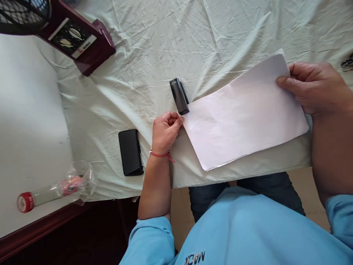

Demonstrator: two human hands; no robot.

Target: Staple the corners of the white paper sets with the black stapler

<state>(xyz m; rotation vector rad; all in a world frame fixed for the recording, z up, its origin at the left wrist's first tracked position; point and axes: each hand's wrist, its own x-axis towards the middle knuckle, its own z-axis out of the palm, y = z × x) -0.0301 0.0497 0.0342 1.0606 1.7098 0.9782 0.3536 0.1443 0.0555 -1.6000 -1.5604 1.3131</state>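
A small stack of white paper sheets [242, 114] is held at a slant over the cloth-covered table. My right hand [317, 86] grips its right edge, thumb on top and fingers underneath. At the far left corner, my left hand [167, 132] pinches the paper between thumb and curled fingers; a red string is tied round that wrist. A black stapler [179, 96] stands just beyond my left hand, its near end meeting that corner. Whether the paper lies between its jaws, I cannot tell.
A black phone-like case [130, 152] lies left of my left forearm. Farther left is a clear tube with a red cap [25, 202], partly in plastic wrap. A dark red fan [91, 48] stands at the upper left. The wrinkled pale cloth [154, 48] covers the table.
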